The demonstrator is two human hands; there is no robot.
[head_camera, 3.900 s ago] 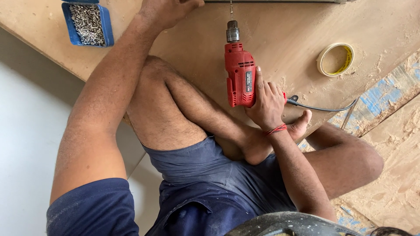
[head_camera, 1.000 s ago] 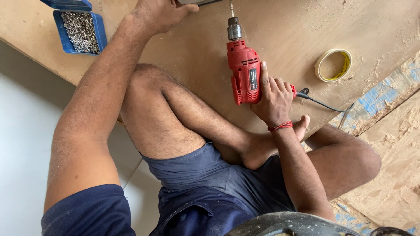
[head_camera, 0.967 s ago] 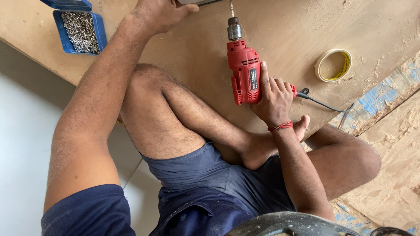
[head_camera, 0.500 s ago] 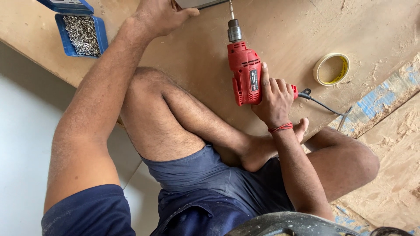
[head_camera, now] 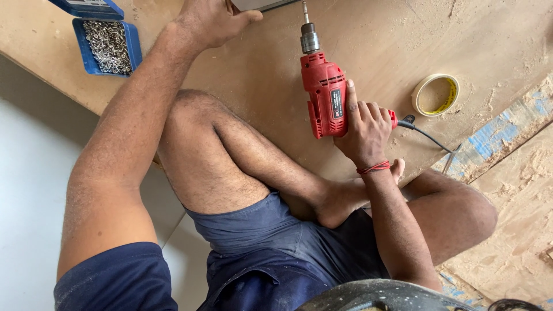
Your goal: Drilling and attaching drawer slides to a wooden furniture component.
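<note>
The right hand wraps tight around the red drill, aiming its bit far ahead. The left hand presses spread on the plywood board, steadying it.

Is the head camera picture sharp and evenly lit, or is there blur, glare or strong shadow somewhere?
Head view: soft, even light, no glare. The red drill and right hand are sharp; so are the screws in the blue box. Only faint shadows lie on the plywood board. The left hand is cut by the top edge; a dark rim at the bottom is blurred.
</note>
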